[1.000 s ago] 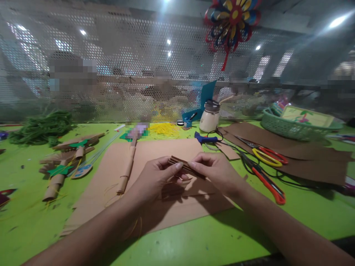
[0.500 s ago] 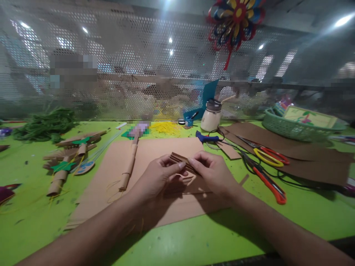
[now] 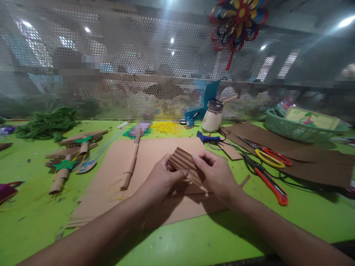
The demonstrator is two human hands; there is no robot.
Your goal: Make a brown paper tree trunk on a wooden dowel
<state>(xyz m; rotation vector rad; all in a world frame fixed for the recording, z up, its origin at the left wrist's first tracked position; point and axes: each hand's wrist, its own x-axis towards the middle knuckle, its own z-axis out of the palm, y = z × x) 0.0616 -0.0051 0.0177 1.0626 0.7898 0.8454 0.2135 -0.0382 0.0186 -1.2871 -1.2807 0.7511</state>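
Observation:
Between my two hands is a small piece of brown pleated paper (image 3: 186,161), its folds showing as light and dark stripes. My left hand (image 3: 163,177) pinches its left side, thumb on top. At the right edge, my right hand (image 3: 215,171) grips it between thumb and fingers. Both hands hover over large sheets of tan cardboard (image 3: 158,155) on the green table. A rolled paper tube with a purple and green top (image 3: 130,166) lies on the sheets left of my hands.
To the right lie a red box cutter (image 3: 270,184), scissors (image 3: 270,157), a blue glue gun (image 3: 208,138) and dark brown sheets (image 3: 305,159). Behind stand a white jar (image 3: 212,118) and a green basket (image 3: 299,131). Paper figures (image 3: 61,177) and green strips (image 3: 47,123) lie left.
The pleated paper has gone from a compressed, narrow stack to a more spread, tilted piece with its striped face showing. Both hands stay in nearly the same place. The view has shifted slightly.

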